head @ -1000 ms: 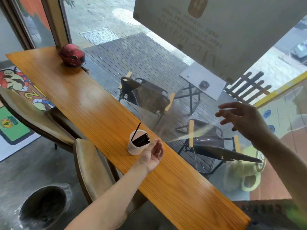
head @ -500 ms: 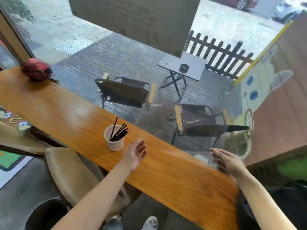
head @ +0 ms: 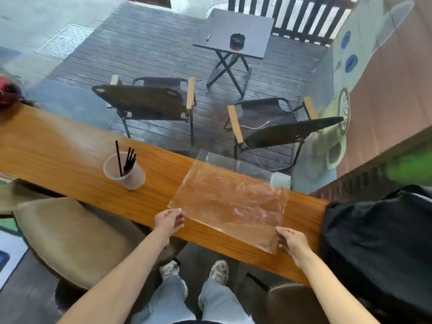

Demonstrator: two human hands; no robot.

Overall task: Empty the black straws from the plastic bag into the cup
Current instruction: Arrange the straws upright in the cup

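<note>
From the head camera: the plastic bag [head: 230, 202] lies flat on the wooden counter [head: 70, 160], its far edge reaching the window side. My left hand [head: 168, 222] pinches the bag's near left corner, thumb on top, fingers curled beneath. My right hand [head: 292, 240] grips the near right corner at the counter's front edge. The bag looks see-through and creased, nothing dark showing inside it. Off to the left, well apart from the bag, the frosted cup [head: 125, 171] stands upright on the counter with the black straws [head: 126, 160] leaning in it, tips poking above the rim. A black backpack [head: 374, 242] sits at my right, just beside the counter's end. A padded stool [head: 70, 237] sits below my left arm.
</note>
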